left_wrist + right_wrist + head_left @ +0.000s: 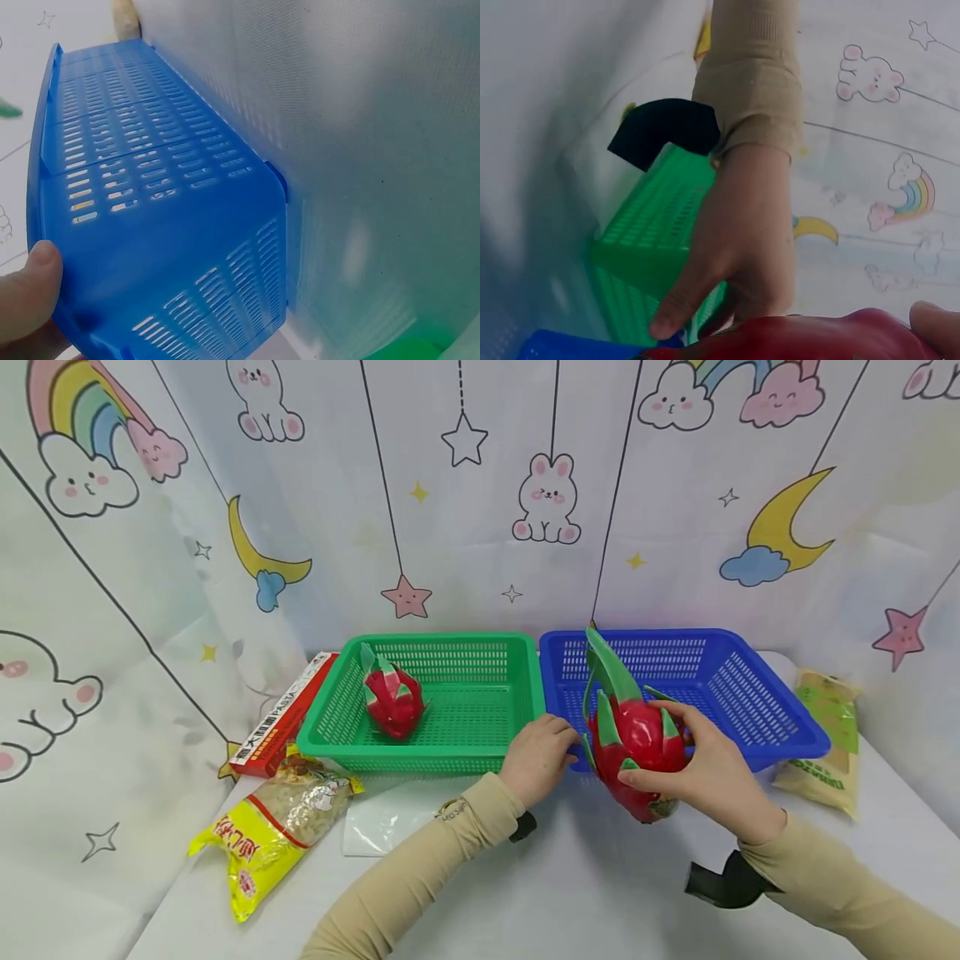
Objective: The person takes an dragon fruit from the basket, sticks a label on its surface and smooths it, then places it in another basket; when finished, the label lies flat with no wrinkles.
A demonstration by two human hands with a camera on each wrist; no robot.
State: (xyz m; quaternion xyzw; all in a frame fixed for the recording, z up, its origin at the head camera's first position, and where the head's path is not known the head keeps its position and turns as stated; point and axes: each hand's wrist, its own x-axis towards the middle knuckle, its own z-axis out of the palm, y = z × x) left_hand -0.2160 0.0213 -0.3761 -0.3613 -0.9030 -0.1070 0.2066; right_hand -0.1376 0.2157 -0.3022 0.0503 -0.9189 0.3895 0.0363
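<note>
My right hand (708, 768) grips a large red dragon fruit (641, 735) with long green scales. It is held up in front of the blue basket (780, 752), overlapping its near rim in the head view. With thumb and fingers, my left hand (536, 758) pinches the blue basket's near left corner. The left wrist view shows that thumb (41, 270) on the rim of the slotted blue basket (165, 217). A smaller dragon fruit (396, 700) lies in the green basket (420, 752), at its left end. In the right wrist view, the held dragon fruit (817, 337) fills the bottom edge.
Left of the green basket are a red pasta box (288, 710) and a yellow snack bag (277, 827). A clear plastic packet (390, 818) lies before it. Right of the blue basket rests a green and tan bag (828, 743). A printed curtain (480, 527) hangs behind.
</note>
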